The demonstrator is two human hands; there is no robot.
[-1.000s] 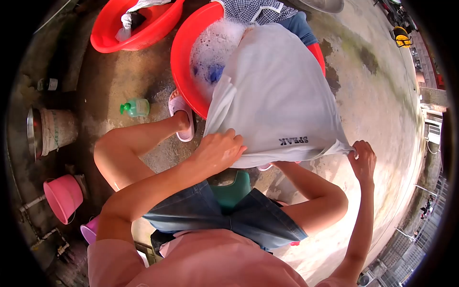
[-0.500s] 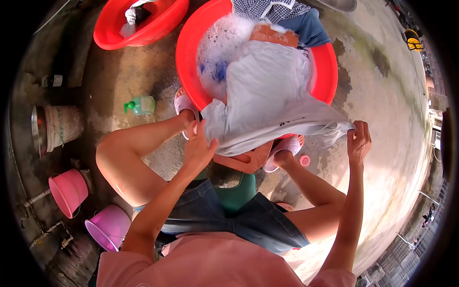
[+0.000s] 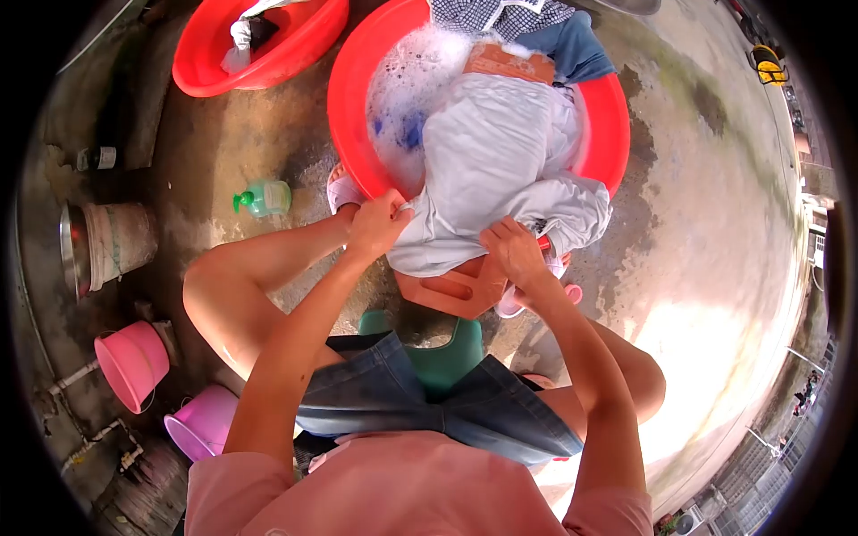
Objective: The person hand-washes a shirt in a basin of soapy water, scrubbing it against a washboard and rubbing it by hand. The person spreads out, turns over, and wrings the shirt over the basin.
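Note:
A wet white shirt (image 3: 487,134) lies bunched over an orange-brown washboard (image 3: 451,290), which leans in a red basin (image 3: 349,107) of foamy water. My left hand (image 3: 377,223) pinches the shirt's left edge near the basin's rim. Closed on the cloth at its lower middle is my right hand (image 3: 517,252), above the washboard's handle end. The shirt's right part is heaped beside my right hand, over the rim. Blue cloth (image 3: 411,130) shows through the suds. A checked garment (image 3: 500,18) and denim (image 3: 572,49) hang over the far rim.
Another red basin (image 3: 201,67) holds some cloth at the upper left. A green pump bottle (image 3: 264,198) stands left of my foot. Pink (image 3: 132,364) and purple (image 3: 204,422) buckets are at the lower left. A green stool (image 3: 447,357) is between my legs.
The shirt, stretched wide between my hands earlier, has come down onto the washboard and bunched. My right hand has moved left and inward; my left hand has closed on the cloth's edge.

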